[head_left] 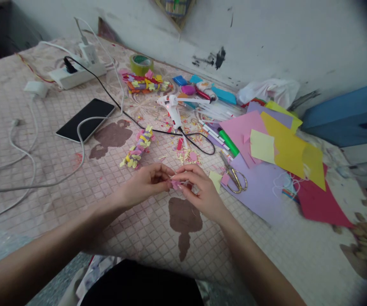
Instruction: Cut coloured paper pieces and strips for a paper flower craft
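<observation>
My left hand (146,182) and my right hand (199,191) meet over the middle of the patterned cloth (58,170). Both pinch a small pink paper piece (176,183) between their fingertips. A short garland of pink and yellow paper bits (138,147) lies just beyond my left hand. Gold-handled scissors (234,175) rest on a purple sheet (260,191) right of my right hand. A white glue gun (172,109) stands further back, its black cord running to a power strip (75,75).
Coloured paper sheets (285,144) are piled at the right with markers (224,138). A black phone (86,119), white cables (27,157), a tape roll (141,63) and another paper garland (145,83) lie at the back. A blue box (345,114) stands by the wall.
</observation>
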Tool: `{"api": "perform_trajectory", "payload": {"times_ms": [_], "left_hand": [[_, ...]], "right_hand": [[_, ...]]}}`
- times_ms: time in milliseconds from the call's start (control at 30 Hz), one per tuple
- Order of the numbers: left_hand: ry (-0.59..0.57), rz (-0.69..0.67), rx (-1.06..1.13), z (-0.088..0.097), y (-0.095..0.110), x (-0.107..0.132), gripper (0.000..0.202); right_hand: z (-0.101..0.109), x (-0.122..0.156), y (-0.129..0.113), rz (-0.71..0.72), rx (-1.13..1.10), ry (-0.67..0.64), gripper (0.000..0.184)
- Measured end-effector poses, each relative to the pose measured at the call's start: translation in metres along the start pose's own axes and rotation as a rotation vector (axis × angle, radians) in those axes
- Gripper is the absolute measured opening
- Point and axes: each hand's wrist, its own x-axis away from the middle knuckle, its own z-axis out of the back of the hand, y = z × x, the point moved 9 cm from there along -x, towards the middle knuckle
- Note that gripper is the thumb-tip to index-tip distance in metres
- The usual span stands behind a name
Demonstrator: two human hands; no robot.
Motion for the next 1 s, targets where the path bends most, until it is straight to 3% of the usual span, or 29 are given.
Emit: {"api": "perform_trajectory", "payload": {"times_ms": [367,1000], "left_hand": [[-0.03,0.075,0.052,-0.002,-0.004,-0.001,0.023],[-0.049,0.012,0.031,-0.002,-0.003,-0.003,0.022]], "right_hand": [[0.006,0.001,-0.008,0.058,0.084,0.002,0.021],[0.002,-0.002,-0.016,0.168,0.228,-0.093,0.021]]}}
